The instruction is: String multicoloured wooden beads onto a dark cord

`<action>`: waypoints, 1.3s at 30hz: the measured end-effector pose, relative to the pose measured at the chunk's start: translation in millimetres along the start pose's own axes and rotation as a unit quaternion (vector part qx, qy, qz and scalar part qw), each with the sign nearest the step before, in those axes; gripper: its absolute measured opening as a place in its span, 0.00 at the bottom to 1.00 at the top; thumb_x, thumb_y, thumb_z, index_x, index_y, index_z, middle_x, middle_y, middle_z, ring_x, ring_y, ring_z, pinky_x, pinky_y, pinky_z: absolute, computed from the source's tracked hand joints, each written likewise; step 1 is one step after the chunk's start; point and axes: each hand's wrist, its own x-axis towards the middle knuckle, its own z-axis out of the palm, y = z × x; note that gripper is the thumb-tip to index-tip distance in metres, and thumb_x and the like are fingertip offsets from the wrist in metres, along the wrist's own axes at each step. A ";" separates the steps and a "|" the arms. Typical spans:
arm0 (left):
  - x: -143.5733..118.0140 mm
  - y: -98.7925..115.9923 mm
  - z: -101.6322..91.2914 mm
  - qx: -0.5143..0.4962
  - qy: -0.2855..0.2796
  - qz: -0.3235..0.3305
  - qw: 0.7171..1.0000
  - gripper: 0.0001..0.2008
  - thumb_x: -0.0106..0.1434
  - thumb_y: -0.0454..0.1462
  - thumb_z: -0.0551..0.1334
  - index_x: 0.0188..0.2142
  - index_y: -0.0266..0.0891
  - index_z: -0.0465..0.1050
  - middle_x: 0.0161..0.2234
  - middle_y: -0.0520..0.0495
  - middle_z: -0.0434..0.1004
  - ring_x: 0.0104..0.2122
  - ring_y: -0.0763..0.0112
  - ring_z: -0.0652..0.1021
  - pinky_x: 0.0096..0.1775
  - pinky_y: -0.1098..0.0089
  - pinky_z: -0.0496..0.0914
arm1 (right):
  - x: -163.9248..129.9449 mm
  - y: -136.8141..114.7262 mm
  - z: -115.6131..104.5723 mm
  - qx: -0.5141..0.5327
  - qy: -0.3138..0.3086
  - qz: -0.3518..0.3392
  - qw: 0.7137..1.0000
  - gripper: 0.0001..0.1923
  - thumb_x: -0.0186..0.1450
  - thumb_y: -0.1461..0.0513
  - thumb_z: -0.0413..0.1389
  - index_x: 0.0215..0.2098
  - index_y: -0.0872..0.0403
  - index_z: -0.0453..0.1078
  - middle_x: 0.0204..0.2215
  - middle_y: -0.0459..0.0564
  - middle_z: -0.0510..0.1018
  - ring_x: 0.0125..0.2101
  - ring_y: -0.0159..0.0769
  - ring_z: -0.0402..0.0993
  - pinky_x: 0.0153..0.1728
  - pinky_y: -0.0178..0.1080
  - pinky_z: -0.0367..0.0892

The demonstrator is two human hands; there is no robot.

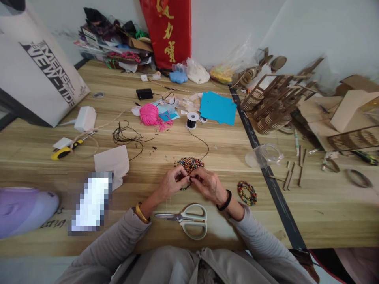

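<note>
You are pinching a short strand of multicoloured wooden beads (pixel 186 185) between left hand (pixel 171 183) and right hand (pixel 209 183), just near the loose bead pile (pixel 190 163) on the wooden desk (pixel 177 142); keeping the cord taut is helping.

A pile of beads (pixel 190 163) is set on the bench (pixel 177 142), just behind the two hands, the left hand (pixel 171 182) and the right hand (pixel 209 183). Scissors (pixel 185 219) are laid in front of them. A finished bracelet (pixel 247 193) is placed to the right. A spool (pixel 192 119) is found further back, with a ball of yarn (pixel 149 114) to its left.
</note>
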 end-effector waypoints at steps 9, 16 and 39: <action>0.3 3.1 -1.0 -0.024 0.014 -0.014 1.000 0.10 0.55 0.40 0.65 0.27 0.36 0.66 0.23 0.53 0.67 0.25 0.74 0.69 0.29 0.74 0.62 | 1.1 -0.8 3.1 0.005 -0.003 -0.011 1.000 0.04 0.67 0.62 0.53 0.35 0.54 0.68 0.29 0.50 0.73 0.30 0.34 0.68 0.31 0.35 0.63; 0.3 -0.4 -1.0 -0.010 0.013 -0.009 1.000 0.09 0.58 0.40 0.61 0.28 0.36 0.65 0.23 0.52 0.69 0.25 0.73 0.71 0.30 0.73 0.65 | 1.3 1.0 6.1 0.002 0.009 -0.021 1.000 0.03 0.66 0.65 0.52 0.34 0.55 0.67 0.28 0.49 0.70 0.28 0.32 0.66 0.29 0.33 0.61; -3.2 -5.6 2.1 0.131 0.070 0.069 0.986 0.07 0.62 0.38 0.59 0.29 0.37 0.66 0.26 0.52 0.70 0.28 0.73 0.72 0.33 0.73 0.66 | 1.5 0.5 14.6 0.085 0.036 0.124 0.988 0.01 0.58 0.65 0.55 0.28 0.56 0.67 0.21 0.43 0.69 0.20 0.26 0.60 0.22 0.29 0.56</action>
